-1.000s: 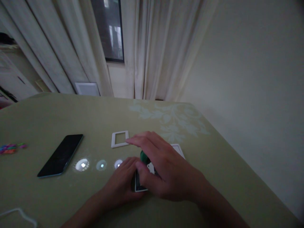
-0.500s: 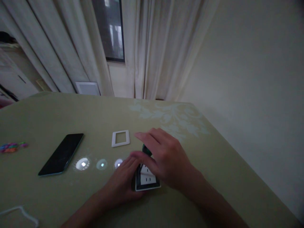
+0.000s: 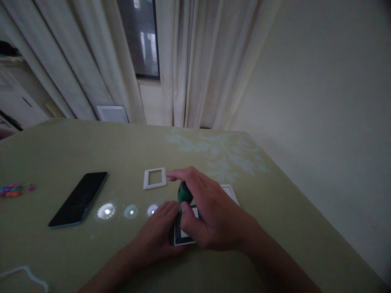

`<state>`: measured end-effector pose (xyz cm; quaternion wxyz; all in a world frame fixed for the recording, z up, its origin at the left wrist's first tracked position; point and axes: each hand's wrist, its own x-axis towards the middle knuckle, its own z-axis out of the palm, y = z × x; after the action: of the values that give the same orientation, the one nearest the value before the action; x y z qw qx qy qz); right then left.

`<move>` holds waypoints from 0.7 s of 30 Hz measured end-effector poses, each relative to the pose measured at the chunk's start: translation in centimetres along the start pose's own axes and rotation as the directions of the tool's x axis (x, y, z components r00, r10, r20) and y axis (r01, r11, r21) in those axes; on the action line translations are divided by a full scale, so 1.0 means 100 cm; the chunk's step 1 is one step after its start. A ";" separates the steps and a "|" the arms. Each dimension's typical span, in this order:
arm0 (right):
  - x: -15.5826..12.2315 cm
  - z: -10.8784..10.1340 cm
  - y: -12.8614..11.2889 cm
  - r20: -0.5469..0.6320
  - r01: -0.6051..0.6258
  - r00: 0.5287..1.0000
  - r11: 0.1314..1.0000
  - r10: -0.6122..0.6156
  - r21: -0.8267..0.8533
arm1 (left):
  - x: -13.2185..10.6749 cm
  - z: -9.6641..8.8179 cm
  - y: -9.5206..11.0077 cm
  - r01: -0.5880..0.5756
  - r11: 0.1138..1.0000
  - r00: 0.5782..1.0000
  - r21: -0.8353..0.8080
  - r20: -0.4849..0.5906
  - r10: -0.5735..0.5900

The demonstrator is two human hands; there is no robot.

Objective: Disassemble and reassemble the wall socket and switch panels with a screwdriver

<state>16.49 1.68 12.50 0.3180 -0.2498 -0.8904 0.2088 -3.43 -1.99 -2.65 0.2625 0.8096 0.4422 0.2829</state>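
Note:
A wall socket with a white face and a dark, white-edged surround lies on the table. My left hand grips its left side. Above the socket, a screwdriver with a green handle stands roughly upright, pointing down at the upper left part. My right hand is closed around that handle, its index finger stretched out to the left. The hand covers much of the socket face, and the screwdriver's tip is hidden. Just beyond my fingers lies a white square frame.
A flat white piece shows partly behind my right hand. To the left lie a black phone, small colourful pieces and a white cable. Curtains hang beyond the table; a wall runs along the right.
My right hand has turned about the screwdriver, exposing more of the green handle and covering more of the socket face. The white piece behind it now shows. My left hand has stayed put.

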 end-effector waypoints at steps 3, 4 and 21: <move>0.000 -0.001 0.000 -0.013 -0.028 1.000 0.999 0.028 -0.019 | 0.002 -0.002 0.001 -0.007 1.000 1.000 -0.021 0.012 0.007; 0.001 -0.001 0.000 -0.015 -0.036 0.999 0.999 0.036 -0.027 | 0.002 -0.003 0.002 -0.013 0.999 1.000 -0.031 0.010 0.013; 0.000 0.007 0.002 -0.065 -0.006 0.998 0.996 0.012 0.084 | 0.014 -0.025 0.017 0.035 0.858 0.973 -0.512 -0.180 -0.147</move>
<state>16.09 1.71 11.94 0.3561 -0.2469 -0.8689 0.2391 -3.58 -1.14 0.52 0.4297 0.6555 0.4162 0.4610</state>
